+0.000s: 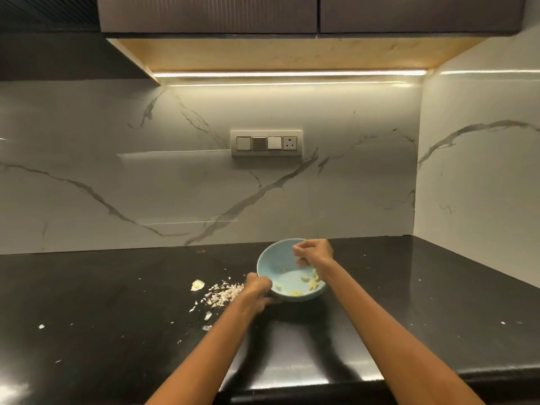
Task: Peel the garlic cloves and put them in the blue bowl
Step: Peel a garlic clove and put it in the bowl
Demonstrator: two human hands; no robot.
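The blue bowl (287,263) sat on the black worktop (117,302) toward its back edge, roughly midway along it, tipped so its inside faced the camera. The left hand (257,290) gripped the bowl's near-left rim, fingers curled round the edge. The right hand (314,252) hung over the bowl's far-right rim with its fingers curled inward; whether they pinched anything could not be told. Several peeled garlic cloves (305,283) lay in the bottom of the bowl, toward its near side. Just left of the bowl a heap of papery garlic skins (223,293) lay on the worktop, with one pale piece (197,285) beside it and small flakes scattered toward the front edge.
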